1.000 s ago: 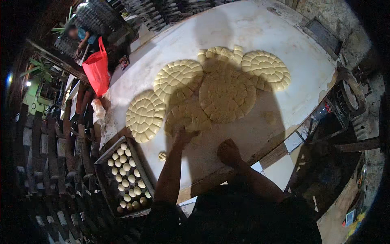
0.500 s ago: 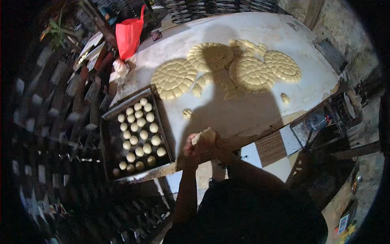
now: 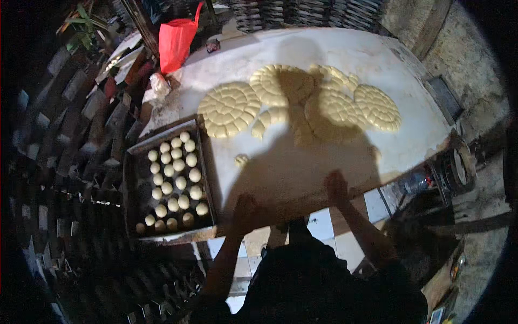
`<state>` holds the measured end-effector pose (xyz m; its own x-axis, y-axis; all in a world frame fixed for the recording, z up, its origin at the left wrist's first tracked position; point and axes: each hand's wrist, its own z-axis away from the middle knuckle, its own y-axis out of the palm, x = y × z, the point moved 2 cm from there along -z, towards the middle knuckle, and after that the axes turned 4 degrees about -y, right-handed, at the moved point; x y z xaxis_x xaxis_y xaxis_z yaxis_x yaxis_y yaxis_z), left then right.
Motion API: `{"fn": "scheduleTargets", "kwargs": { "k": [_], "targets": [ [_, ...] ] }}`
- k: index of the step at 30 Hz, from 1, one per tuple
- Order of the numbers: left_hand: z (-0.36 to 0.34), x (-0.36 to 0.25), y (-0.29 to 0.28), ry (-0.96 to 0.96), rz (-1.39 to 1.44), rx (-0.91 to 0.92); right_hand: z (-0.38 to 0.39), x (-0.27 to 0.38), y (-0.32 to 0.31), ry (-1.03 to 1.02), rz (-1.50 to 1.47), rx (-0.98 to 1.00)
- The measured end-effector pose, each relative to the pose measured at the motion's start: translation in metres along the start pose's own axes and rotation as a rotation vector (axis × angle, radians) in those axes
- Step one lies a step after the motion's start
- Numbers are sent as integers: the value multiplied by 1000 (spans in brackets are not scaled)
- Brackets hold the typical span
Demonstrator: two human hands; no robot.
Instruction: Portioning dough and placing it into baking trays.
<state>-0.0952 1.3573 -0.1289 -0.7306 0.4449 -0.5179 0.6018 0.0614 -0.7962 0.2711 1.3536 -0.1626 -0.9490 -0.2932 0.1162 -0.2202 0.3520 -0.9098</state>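
My left hand (image 3: pixel 245 209) is at the near edge of the white table (image 3: pixel 237 56), right of the tray. Its fingers look curled, and what they hold, if anything, is lost in shadow. Farther right, my right hand (image 3: pixel 337 186) is by the same edge with fingers closed, its contents also hidden. Several round slabs of pale dough cut into pieces lie beyond them, among them a left slab (image 3: pixel 229 109) and a right slab (image 3: pixel 377 107). A small dough lump (image 3: pixel 241 160) sits beyond my left hand, and a short dough strip (image 3: pixel 268 120) lies between the slabs.
A dark baking tray (image 3: pixel 128 186) with several dough balls (image 3: pixel 195 175) stands at the table's left. A red bag (image 3: pixel 176 46) and a crumpled plastic bag (image 3: pixel 159 85) are at the far left. A clear bottle (image 3: pixel 415 183) lies off the right corner. My shadow covers the middle.
My hands were together with a flat piece of dough between them. They are now apart, the right one farther right, and that piece no longer shows. The view has shifted slightly.
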Motion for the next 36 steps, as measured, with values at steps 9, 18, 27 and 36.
{"fn": "scheduleTargets", "kwargs": {
  "k": [9,18,27,36],
  "targets": [
    [-121,-54,67,-98,15,-2,-72,9,60,122,-281,-89],
    [-83,-3,53,-558,118,472,-72,-51,12,-271,-433,573],
    [36,13,99,-33,-363,215,-63,-16,14,-251,-578,310],
    [-90,16,64,-92,-11,-96,-122,23,37,168,-412,-7]
  ]
}}
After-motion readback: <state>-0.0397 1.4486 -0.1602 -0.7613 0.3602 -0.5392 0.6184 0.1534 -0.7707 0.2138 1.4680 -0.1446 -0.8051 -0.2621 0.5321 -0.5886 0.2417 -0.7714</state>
